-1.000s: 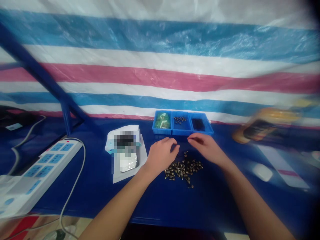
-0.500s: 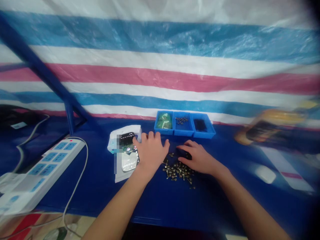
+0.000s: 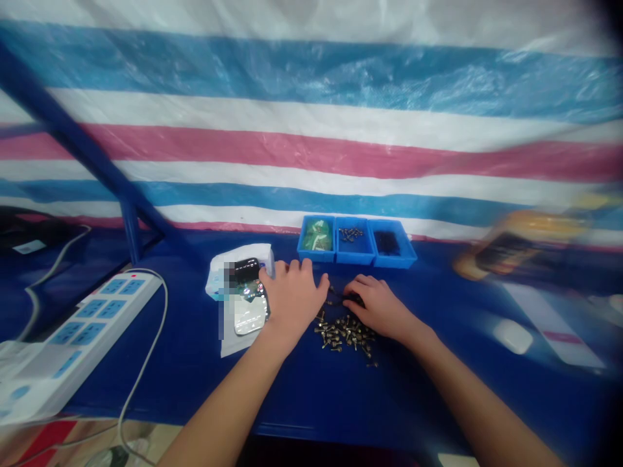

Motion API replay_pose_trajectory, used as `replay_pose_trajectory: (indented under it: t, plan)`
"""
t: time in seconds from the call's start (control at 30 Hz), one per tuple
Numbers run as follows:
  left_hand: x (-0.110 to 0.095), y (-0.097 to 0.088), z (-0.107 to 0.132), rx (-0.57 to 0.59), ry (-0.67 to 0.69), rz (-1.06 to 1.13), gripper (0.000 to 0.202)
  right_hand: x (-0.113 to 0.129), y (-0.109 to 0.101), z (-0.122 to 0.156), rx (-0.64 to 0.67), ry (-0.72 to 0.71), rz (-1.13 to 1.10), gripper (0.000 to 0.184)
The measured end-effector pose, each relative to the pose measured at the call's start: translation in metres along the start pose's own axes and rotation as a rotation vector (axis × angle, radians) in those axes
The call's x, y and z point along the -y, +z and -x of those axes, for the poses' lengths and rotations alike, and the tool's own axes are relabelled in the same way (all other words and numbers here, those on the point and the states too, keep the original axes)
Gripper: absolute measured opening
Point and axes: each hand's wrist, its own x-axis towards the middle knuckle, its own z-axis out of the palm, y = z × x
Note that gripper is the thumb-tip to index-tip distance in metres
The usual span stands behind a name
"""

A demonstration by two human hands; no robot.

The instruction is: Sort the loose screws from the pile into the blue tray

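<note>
A loose pile of small brass-coloured screws lies on the blue table. My left hand is spread, palm down, left of the pile, with its fingers beside an open phone-like device on white packaging. Nothing shows in that hand. Just above the pile, my right hand has its fingers and thumb drawn together over something small and dark, largely hidden beneath them. A few small dark pieces lie between the two hands.
Behind the hands stand three blue bins: one with green-bagged parts, one with screws, one with dark pieces. A white power strip and its cable are at left. A yellowish bottle and white mouse sit right.
My right hand's fingers have drawn together and shifted slightly left, off the upper right of the screw pile. My left hand stays spread in place.
</note>
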Motion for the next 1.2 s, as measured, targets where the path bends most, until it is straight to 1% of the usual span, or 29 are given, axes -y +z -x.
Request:
replay_pose_trajectory:
  t: [0.17, 0.27, 0.37, 0.47, 0.57, 0.63, 0.73, 0.83, 0.9, 0.97, 1.1, 1.2]
  plan:
    - [0.003, -0.001, 0.000, -0.007, -0.014, -0.002, 0.037, 0.003, 0.000, 0.001, -0.020, 0.004, -0.012, 0.004]
    - [0.008, -0.001, -0.003, 0.002, -0.045, 0.014, 0.037, 0.004, -0.001, 0.000, -0.060, -0.007, -0.043, 0.002]
    - [0.015, -0.004, -0.010, 0.003, -0.073, 0.041, 0.037, 0.005, -0.003, 0.000, -0.109, -0.010, -0.129, 0.007]
    - [0.021, -0.007, -0.017, -0.060, -0.065, 0.082, 0.033, 0.003, -0.005, -0.001, -0.161, 0.011, -0.221, 0.013]
    - [0.023, -0.009, -0.021, -0.155, -0.013, 0.127, 0.027, 0.001, -0.007, 0.000, -0.216, 0.016, -0.274, 0.012]
    - [0.020, -0.009, -0.021, -0.188, 0.049, 0.184, 0.023, 0.000, -0.007, 0.000, -0.250, 0.014, -0.300, 0.010]
    - [0.009, -0.008, -0.016, -0.168, 0.197, 0.335, 0.019, -0.002, -0.007, -0.001, -0.292, 0.061, -0.366, 0.007]
    - [-0.003, -0.007, -0.009, -0.134, 0.329, 0.519, 0.019, -0.003, -0.006, -0.001, -0.324, 0.137, -0.515, 0.003]
    - [-0.010, -0.006, -0.004, -0.143, 0.385, 0.595, 0.020, -0.004, -0.004, -0.003, -0.329, 0.179, -0.631, 0.016]
    - [-0.015, -0.005, -0.001, -0.157, 0.413, 0.617, 0.021, -0.004, -0.003, -0.004, -0.320, 0.204, -0.731, 0.024]
    - [-0.017, -0.004, 0.001, -0.127, 0.397, 0.587, 0.023, -0.004, -0.005, -0.005, -0.288, 0.240, -0.882, 0.017]
    - [-0.017, -0.002, 0.001, -0.086, 0.378, 0.554, 0.019, -0.002, -0.011, -0.004, -0.246, 0.302, -0.915, 0.025]
